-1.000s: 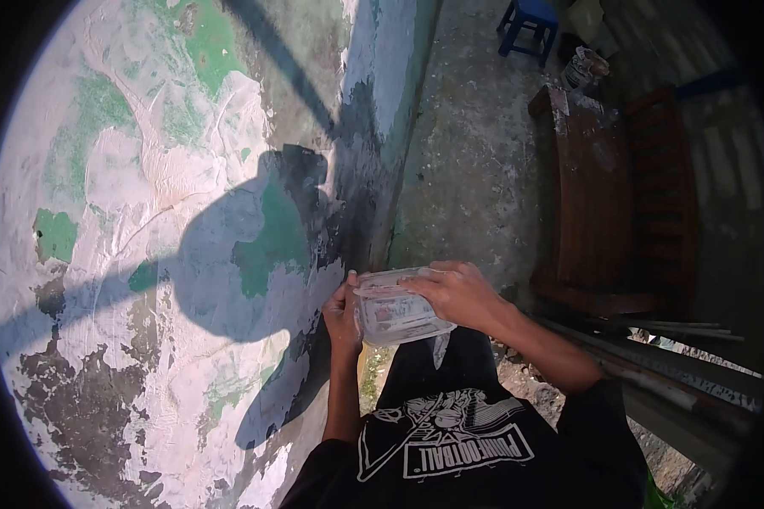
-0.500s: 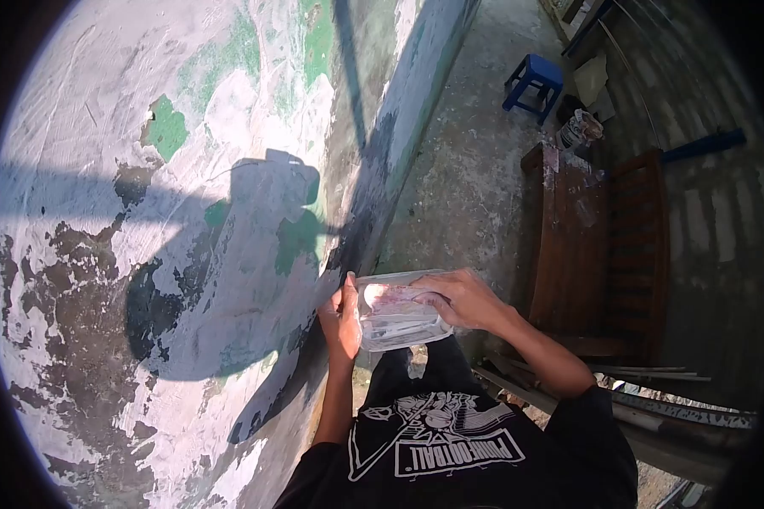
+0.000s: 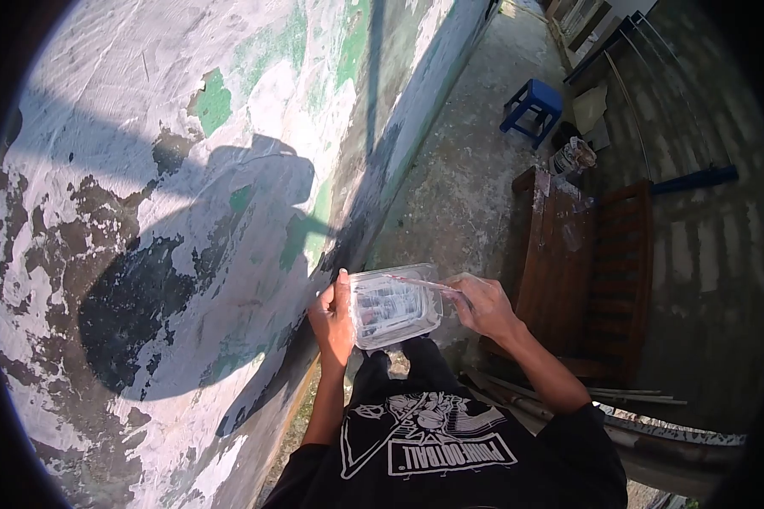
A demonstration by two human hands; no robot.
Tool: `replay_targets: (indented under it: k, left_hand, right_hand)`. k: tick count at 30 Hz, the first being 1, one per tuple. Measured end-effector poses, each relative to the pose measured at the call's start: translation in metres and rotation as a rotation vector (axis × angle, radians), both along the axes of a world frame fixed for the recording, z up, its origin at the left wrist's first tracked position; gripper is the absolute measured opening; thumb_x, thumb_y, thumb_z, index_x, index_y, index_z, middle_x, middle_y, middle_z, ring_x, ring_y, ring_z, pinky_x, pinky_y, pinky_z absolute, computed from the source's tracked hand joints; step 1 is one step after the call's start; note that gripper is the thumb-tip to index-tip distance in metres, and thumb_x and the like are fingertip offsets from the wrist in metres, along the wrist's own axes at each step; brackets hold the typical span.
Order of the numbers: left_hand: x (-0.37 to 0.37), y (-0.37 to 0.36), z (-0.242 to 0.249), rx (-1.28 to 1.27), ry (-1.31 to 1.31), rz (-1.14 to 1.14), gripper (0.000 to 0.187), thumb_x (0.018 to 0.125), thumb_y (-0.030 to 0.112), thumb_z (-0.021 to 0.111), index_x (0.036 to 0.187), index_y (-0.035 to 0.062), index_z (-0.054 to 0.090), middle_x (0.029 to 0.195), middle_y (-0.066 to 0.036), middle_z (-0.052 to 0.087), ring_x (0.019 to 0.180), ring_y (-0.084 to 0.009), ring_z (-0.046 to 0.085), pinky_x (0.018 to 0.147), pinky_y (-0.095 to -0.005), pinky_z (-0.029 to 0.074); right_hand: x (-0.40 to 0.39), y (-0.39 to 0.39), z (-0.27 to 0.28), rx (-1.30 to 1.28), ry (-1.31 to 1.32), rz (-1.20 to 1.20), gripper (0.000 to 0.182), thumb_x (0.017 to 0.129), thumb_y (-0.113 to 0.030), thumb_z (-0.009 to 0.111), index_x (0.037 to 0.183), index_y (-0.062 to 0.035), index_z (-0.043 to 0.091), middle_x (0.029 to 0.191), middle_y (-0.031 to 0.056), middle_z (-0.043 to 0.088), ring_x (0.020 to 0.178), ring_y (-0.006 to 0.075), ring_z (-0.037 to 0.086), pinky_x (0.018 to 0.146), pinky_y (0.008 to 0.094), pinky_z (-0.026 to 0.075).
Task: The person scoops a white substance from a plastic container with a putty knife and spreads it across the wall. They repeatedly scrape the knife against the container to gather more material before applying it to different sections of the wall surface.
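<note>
Clear plastic tub (image 3: 393, 310) held at waist height, just off the patchy wall (image 3: 187, 212), over my own legs. My left hand (image 3: 333, 318) clamps the tub's wall-side end, thumb upright along the edge and fingers curled under it. My right hand (image 3: 484, 307) sits at the opposite end, fingertips pinching the thin clear lid (image 3: 416, 280), which looks lifted at that side.

Judgement on doing this well: I keep the left grip firm and the tub level, and peel the lid slowly from the right corner toward the wall, so the whitish contents stay in. A flimsy tub like this flexes, so I squeeze no harder than needed.

Writing: a printed paper shows through the tub, with red and dark marks too small to read. My black shirt (image 3: 433, 441) carries a white print, upside down from here; it seems to read "PUNK FOOTBALL", not certain.

Beyond the tub, away from the wall: a brown wooden bench (image 3: 598, 263), and farther off a blue stool (image 3: 530, 106).
</note>
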State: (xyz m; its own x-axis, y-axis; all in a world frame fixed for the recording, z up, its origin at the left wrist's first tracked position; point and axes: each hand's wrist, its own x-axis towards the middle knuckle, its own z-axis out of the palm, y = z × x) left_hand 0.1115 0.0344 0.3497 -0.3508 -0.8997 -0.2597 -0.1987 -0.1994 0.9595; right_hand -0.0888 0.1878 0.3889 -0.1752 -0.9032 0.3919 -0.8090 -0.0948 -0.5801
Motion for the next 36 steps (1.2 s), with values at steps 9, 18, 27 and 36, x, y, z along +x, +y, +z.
replay_targets:
  k: [9,18,27,36]
  left_hand:
    - [-0.010,0.000,-0.010,-0.068,0.162,0.156,0.046,0.101,0.035,0.048,0.093,-0.0070,0.066,0.077,-0.005,0.064,0.067,-0.0093,0.052,0.066,-0.0264,0.044]
    - [-0.010,-0.002,-0.026,0.064,0.310,0.264,0.045,0.101,0.035,0.047,0.095,-0.0058,0.066,0.082,-0.005,0.067,0.073,-0.0094,0.058,0.069,-0.0244,0.046]
    - [-0.006,0.000,-0.044,-0.032,0.340,0.357,0.045,0.102,0.035,0.046,0.094,-0.0053,0.065,0.082,-0.006,0.067,0.071,-0.0092,0.058,0.067,-0.0240,0.047]
    - [-0.007,0.005,-0.049,0.066,0.455,0.399,0.043,0.103,0.031,0.044,0.100,-0.0074,0.063,0.091,-0.011,0.068,0.076,-0.0142,0.064,0.070,-0.0258,0.051]
  right_hand:
    - [0.008,0.023,-0.025,0.153,-0.094,-0.088,0.016,0.075,0.008,0.062,0.089,-0.0002,0.060,0.076,0.0141,0.058,0.064,0.0339,0.060,0.055,0.0395,0.048]
    - [0.018,0.030,-0.048,0.126,-0.608,-0.348,0.026,0.087,-0.003,0.062,0.111,0.0037,0.060,0.095,0.0174,0.069,0.082,0.0208,0.069,0.071,0.0313,0.055]
    - [0.044,0.028,-0.050,0.032,-0.569,-0.460,0.023,0.087,-0.006,0.067,0.106,0.0046,0.060,0.084,0.0092,0.068,0.070,0.0084,0.063,0.058,0.0245,0.050]
    - [0.078,0.027,-0.053,-0.030,-0.649,-0.472,0.022,0.085,-0.006,0.069,0.103,0.0040,0.061,0.084,0.0077,0.068,0.065,0.0057,0.059,0.055,0.0225,0.046]
